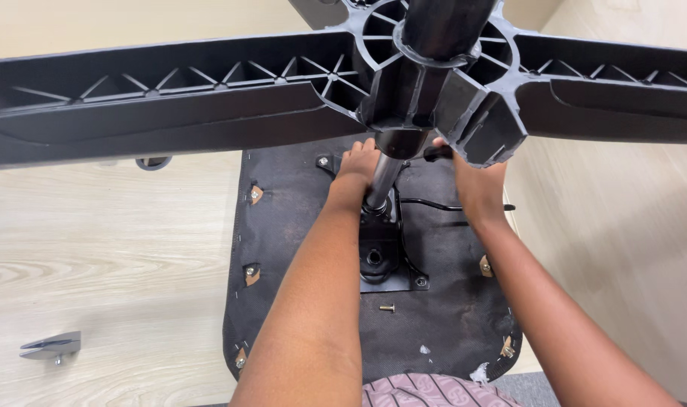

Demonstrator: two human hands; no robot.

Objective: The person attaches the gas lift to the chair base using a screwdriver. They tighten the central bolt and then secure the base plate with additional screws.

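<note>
**Upturned chair seat: both hands at the gas column**

The chair seat underside (283,256), black fabric stapled over a board, lies face down on the pale wood-grain floor (110,241). From the metal mechanism plate (381,264) bolted at its centre rises the chrome gas column (381,181), capped by the black ribbed plastic star base (208,98), which fills the top of the view.

The left hand (356,167) rests against the column's left side, fingers laid on it; whether it is clenched cannot be told. The right hand (475,181) is closed around the black lever knob (436,153) on the column's right.

Handling, as judged: the assembly looks heavy and top-loaded, rigid throughout. The polished column would be slippery; the base's webbed arms and hub offer the surer grip.

A loose screw (387,307) lies on the fabric near the plate's near edge. A grey metal bracket (51,345) lies on the floor, well apart to the left
</note>
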